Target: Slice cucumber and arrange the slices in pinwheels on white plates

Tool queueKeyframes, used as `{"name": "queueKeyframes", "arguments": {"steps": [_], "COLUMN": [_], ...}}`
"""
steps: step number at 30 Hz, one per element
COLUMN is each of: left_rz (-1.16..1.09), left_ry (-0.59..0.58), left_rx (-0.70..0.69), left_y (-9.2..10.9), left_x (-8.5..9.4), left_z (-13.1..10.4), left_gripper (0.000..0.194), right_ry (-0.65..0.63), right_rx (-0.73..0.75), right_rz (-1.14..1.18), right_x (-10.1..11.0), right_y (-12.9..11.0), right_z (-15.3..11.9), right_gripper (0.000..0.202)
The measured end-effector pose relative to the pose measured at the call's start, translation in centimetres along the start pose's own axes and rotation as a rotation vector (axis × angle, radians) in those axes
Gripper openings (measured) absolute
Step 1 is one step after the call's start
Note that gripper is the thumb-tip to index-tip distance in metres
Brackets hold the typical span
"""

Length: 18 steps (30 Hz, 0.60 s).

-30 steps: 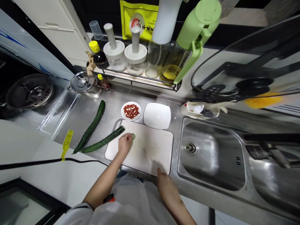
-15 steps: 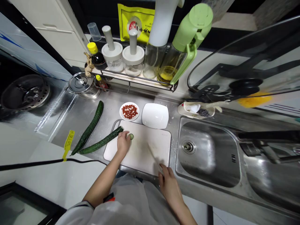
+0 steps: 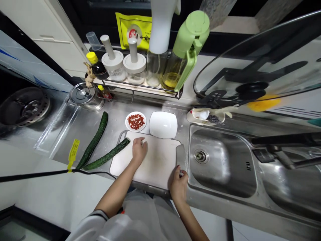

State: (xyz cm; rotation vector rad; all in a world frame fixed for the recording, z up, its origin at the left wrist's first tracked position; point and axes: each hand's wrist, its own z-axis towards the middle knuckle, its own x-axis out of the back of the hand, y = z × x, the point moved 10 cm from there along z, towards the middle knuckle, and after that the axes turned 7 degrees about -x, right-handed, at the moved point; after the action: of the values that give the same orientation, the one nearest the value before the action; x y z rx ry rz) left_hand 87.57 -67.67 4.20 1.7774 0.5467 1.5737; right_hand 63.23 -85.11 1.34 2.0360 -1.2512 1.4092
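Cucumber one point(image 3: 94, 140): lies on the steel counter point(image 3: 116, 117), slanting from near its front edge toward its back; probably set there to be within the left arm's reach.
Cucumber two point(image 3: 107, 155): front end beside the first one's, far end over the left edge of the cutting board point(image 3: 155, 164); that slant seems to bring this end near the left hand.
Small dish point(image 3: 126, 124): behind the board's back left corner, its rim gathering loose red pieces point(image 3: 135, 122).
Left hand point(image 3: 139, 150): over the board's left half, thumb and forefinger curved together, narrow; whether they pinch anything, I cannot tell.
White dish point(image 3: 163, 125): just behind the board's back edge, likely for short reach.
Right hand point(image 3: 178, 184): at the board's front right corner, closed round the knife's handle.
Knife point(image 3: 181, 156): broad side up across the board's right edge, apparently held well apart from the left fingers for safety.
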Motion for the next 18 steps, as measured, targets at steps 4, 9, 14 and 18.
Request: {"name": "queueKeyframes", "arguments": {"steps": [4,9,14,18], "left_rz": [0.012,0.040,0.046,0.036], "left_ry": [-0.022,-0.098,-0.203,-0.257], "left_rx": [0.007,0.064,0.074,0.075], "left_y": [0.5,0.7,0.9,0.7], "left_x": [-0.8,-2.8,-4.9,-5.9], "left_z": [1.1,2.9,4.8,5.6], "left_gripper": [0.029,0.036,0.031,0.018], "right_ry": [0.096,0.086,0.054,0.095], "right_rx": [0.108,0.156,0.177,0.269], "right_rz": [-0.080,-0.210,-0.247,-0.125], "right_x": [0.3,0.5,2.2,4.9], "right_y": [-1.3,-2.8,-3.7,-5.7], "right_z": [-0.4,-0.6,0.6,5.6], "right_gripper": [0.054,0.058,0.049,0.047]}}
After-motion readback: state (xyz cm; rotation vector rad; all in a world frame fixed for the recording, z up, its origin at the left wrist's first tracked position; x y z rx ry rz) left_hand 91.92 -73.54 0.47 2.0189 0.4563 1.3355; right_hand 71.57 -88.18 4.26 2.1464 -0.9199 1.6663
